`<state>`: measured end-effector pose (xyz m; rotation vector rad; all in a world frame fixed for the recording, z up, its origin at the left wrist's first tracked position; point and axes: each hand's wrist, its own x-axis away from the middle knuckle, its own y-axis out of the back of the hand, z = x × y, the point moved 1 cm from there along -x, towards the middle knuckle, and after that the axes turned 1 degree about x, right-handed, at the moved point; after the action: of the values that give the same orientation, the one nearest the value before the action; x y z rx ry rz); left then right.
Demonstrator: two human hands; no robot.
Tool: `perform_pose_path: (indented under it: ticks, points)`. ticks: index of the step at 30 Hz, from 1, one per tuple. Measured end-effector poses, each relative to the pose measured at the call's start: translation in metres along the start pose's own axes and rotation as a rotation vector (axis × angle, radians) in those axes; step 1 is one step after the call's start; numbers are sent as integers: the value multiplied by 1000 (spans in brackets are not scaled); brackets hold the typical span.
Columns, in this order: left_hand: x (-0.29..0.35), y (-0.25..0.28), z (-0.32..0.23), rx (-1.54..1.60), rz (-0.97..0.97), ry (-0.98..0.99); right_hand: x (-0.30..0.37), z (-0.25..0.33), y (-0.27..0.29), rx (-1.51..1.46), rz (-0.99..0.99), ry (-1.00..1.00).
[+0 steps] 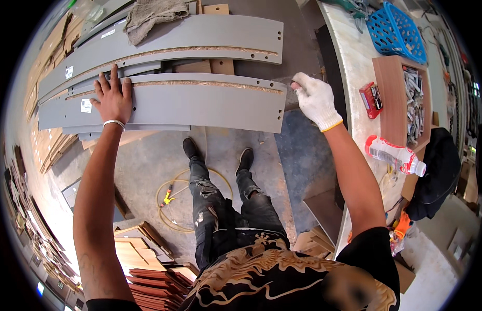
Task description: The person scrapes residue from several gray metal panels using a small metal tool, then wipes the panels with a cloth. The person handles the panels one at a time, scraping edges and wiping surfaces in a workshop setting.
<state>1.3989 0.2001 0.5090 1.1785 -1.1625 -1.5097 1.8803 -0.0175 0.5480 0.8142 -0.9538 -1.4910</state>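
My left hand (pixel 115 101) is bare and lies flat, fingers spread, on a long grey board (pixel 199 106). The board has a groove of exposed chipboard along its far side and small drilled holes at its right end. Just beyond it lies a second grey board (pixel 210 36) with a matching groove. My right hand (pixel 314 98) wears a white knit glove with a yellow cuff. Its fingers are curled closed just off the near board's right end. Whatever they may hold is hidden.
A grey-brown cloth (pixel 150 18) rests on the far board. On the bench at right are a blue basket (pixel 396 33), a wooden box (pixel 388 98) of small parts, a red box (pixel 370 100) and a plastic bottle (pixel 394 154). A yellow hose (pixel 168 220) coils by my feet.
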Motion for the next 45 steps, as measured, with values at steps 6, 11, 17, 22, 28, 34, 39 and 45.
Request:
perform_pose_path:
  ticks: [6, 11, 17, 22, 28, 34, 39, 45]
  points:
    - [1, 6, -2, 24, -5, -6, -9, 6, -3, 211, 33, 130]
    - [3, 8, -4, 20, 27, 7, 22, 24, -7, 197, 44, 135]
    - [2, 15, -10, 30, 56, 11, 103, 61, -25, 199, 94, 35]
    - [1, 22, -14, 46, 89, 22, 171, 60, -50, -8, 193, -132]
    - [4, 20, -8, 60, 70, 14, 92, 21, -32, -351, -101, -371]
    - [0, 22, -16, 69, 89, 4, -96, -17, 19, -70, -155, -207]
    - [3, 23, -14, 48, 83, 7, -162, -11, 34, 175, 109, -161]
    - [5, 22, -11, 49, 67, -6, -173, -18, 28, 209, 151, -83]
